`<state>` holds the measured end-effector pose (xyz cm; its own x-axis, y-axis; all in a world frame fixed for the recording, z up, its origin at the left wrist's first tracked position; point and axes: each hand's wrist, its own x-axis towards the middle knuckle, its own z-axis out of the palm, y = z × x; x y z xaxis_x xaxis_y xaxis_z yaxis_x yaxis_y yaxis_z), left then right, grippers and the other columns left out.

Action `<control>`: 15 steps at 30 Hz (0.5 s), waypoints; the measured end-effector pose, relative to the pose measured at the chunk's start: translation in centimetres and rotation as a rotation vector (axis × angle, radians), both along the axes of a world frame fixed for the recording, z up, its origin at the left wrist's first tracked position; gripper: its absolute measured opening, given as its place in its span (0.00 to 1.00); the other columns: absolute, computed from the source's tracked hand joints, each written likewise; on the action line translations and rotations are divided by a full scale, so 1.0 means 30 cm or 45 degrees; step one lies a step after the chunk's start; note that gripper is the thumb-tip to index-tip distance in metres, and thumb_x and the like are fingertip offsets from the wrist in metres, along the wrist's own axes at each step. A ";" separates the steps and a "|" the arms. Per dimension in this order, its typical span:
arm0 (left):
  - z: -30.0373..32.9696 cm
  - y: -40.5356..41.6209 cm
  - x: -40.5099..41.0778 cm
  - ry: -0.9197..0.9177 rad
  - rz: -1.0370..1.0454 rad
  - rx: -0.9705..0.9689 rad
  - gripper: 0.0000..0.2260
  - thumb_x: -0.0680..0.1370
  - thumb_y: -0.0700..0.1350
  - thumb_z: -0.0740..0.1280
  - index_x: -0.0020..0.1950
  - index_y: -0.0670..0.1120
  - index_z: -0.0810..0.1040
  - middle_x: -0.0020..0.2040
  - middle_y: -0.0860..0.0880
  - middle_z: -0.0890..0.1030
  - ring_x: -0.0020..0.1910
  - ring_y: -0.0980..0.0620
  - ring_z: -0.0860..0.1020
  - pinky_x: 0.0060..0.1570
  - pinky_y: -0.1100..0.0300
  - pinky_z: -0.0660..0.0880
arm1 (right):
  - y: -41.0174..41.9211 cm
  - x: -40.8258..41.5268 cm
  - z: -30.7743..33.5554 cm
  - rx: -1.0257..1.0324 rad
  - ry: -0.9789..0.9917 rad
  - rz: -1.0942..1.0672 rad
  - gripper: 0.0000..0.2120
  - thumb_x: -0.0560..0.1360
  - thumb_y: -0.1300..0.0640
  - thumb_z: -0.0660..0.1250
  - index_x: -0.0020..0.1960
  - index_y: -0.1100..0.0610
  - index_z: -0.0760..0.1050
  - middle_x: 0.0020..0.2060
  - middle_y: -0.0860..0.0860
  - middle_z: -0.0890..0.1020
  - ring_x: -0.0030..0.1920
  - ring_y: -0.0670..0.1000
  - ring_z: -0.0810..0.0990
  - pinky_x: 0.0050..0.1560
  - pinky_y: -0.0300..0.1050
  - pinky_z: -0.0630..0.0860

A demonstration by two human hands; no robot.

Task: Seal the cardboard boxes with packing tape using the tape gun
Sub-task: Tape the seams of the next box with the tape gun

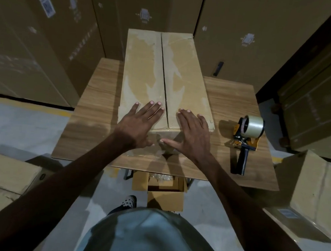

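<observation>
Looks like a warehouse or packing area. Walled in by tall stacks of big cardboard cartons (pixel 49 46) bearing printed marks and stuck-on labels (pixel 45 3). Bare grey concrete floor (pixel 25 124) with a painted yellow line. More cartons on the floor at either side. A wooden packing table (pixel 96 94) in the middle, with a tape gun (pixel 246 138) lying on it.

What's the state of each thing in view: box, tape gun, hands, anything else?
cardboard box: on the table, top flaps folded shut, centre seam not taped along its length
left hand: flat, pressing the left flap
right hand: flat, pressing the right flap
tape gun: lying on the table right of the box, untouched, clear roll loaded
table: bears the box and tape gun
small box: on the floor under the table edge, open
</observation>
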<state>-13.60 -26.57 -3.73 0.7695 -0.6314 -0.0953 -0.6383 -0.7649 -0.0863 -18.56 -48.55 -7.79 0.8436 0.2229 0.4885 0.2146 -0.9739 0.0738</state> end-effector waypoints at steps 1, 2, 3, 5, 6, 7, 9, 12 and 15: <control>-0.007 0.007 0.006 -0.003 -0.018 -0.006 0.52 0.74 0.66 0.69 0.82 0.48 0.37 0.82 0.48 0.38 0.81 0.49 0.41 0.77 0.45 0.41 | 0.003 0.004 -0.002 -0.024 0.003 -0.008 0.47 0.72 0.22 0.57 0.71 0.61 0.73 0.69 0.58 0.76 0.70 0.57 0.74 0.71 0.59 0.67; -0.011 0.013 0.012 -0.001 -0.034 -0.008 0.53 0.73 0.66 0.70 0.82 0.48 0.37 0.82 0.48 0.38 0.81 0.49 0.41 0.77 0.45 0.41 | -0.002 0.006 -0.005 -0.057 0.004 -0.004 0.46 0.73 0.23 0.57 0.71 0.61 0.72 0.69 0.58 0.76 0.70 0.57 0.74 0.71 0.60 0.67; -0.016 0.018 0.019 0.004 -0.052 -0.006 0.54 0.72 0.66 0.70 0.82 0.48 0.37 0.82 0.48 0.38 0.81 0.49 0.42 0.77 0.46 0.41 | -0.012 0.006 -0.006 -0.095 0.013 0.015 0.46 0.73 0.23 0.57 0.72 0.61 0.71 0.70 0.58 0.75 0.70 0.58 0.73 0.71 0.60 0.67; -0.018 0.029 0.033 0.024 -0.089 0.009 0.55 0.72 0.67 0.70 0.82 0.48 0.36 0.82 0.48 0.38 0.81 0.49 0.42 0.77 0.46 0.41 | -0.041 0.006 -0.005 -0.169 0.043 0.074 0.47 0.73 0.24 0.59 0.74 0.62 0.69 0.72 0.59 0.73 0.72 0.58 0.72 0.71 0.60 0.66; -0.016 0.032 0.037 0.041 -0.095 0.018 0.55 0.72 0.68 0.69 0.82 0.49 0.36 0.82 0.48 0.37 0.81 0.49 0.41 0.77 0.46 0.41 | -0.050 0.007 -0.002 -0.184 0.054 0.092 0.48 0.72 0.24 0.60 0.75 0.62 0.68 0.73 0.59 0.72 0.72 0.59 0.71 0.71 0.60 0.66; -0.017 0.037 0.040 0.054 -0.095 0.019 0.55 0.72 0.68 0.69 0.82 0.49 0.36 0.82 0.49 0.37 0.81 0.49 0.41 0.78 0.46 0.41 | -0.051 0.006 0.003 -0.176 0.062 0.093 0.49 0.71 0.23 0.60 0.75 0.62 0.68 0.73 0.59 0.72 0.72 0.59 0.71 0.71 0.60 0.66; -0.020 0.040 0.033 0.034 -0.087 -0.036 0.54 0.72 0.71 0.67 0.82 0.48 0.39 0.82 0.48 0.40 0.81 0.49 0.43 0.78 0.46 0.42 | -0.033 0.005 0.006 -0.120 0.074 0.054 0.49 0.70 0.22 0.60 0.74 0.61 0.69 0.72 0.59 0.73 0.72 0.58 0.71 0.71 0.61 0.67; -0.031 0.040 0.005 -0.092 -0.088 -0.150 0.52 0.70 0.71 0.68 0.83 0.47 0.49 0.83 0.47 0.50 0.81 0.47 0.53 0.77 0.43 0.52 | -0.020 0.004 0.001 -0.128 0.080 0.036 0.48 0.71 0.24 0.62 0.73 0.61 0.69 0.71 0.59 0.73 0.71 0.59 0.72 0.70 0.61 0.68; -0.041 0.048 0.006 -0.123 -0.115 -0.196 0.50 0.70 0.69 0.69 0.83 0.47 0.52 0.82 0.46 0.53 0.81 0.47 0.55 0.77 0.42 0.56 | -0.051 0.005 0.014 -0.179 0.093 0.132 0.49 0.68 0.27 0.70 0.74 0.63 0.67 0.72 0.60 0.73 0.71 0.60 0.72 0.69 0.61 0.69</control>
<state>-13.41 -25.14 -4.95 0.7099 -0.6998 0.0794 -0.6995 -0.7137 -0.0371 -18.41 -50.07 -7.36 0.8445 0.3724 0.3850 0.3231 -0.9274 0.1884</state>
